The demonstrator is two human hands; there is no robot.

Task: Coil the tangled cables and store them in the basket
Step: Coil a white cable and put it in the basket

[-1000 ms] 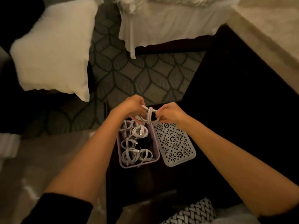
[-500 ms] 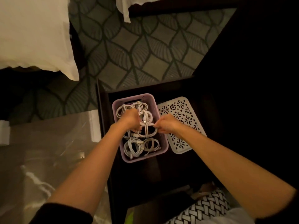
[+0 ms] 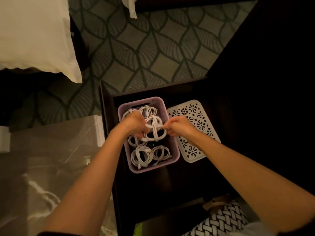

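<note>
Left hand (image 3: pixel 134 124) and right hand (image 3: pixel 179 128): both curled, each pinching one side of a white coiled cable (image 3: pixel 156 133). Coil held over the middle of the pink basket (image 3: pixel 144 101), touching or just above the other coils (image 3: pixel 141 155) lying inside; cannot tell which. Judged step: setting this coil down among them.

Possible faults from here:

- Releasing one side first: likely to spring the loops open and spill them over the rim.
- Letting go with a slack middle wrap: expect unwinding. Tuck of the loose end not discernible in this view.
- Pressing hard onto neighbouring coils: risk of snagging a plug, loosening loops and tangling them again.
- Drifting right: risk of landing on the perforated white lid (image 3: pixel 190 111) just beside the basket instead of inside.

Lower level, seat in a free gap, then open both hands together.
</note>
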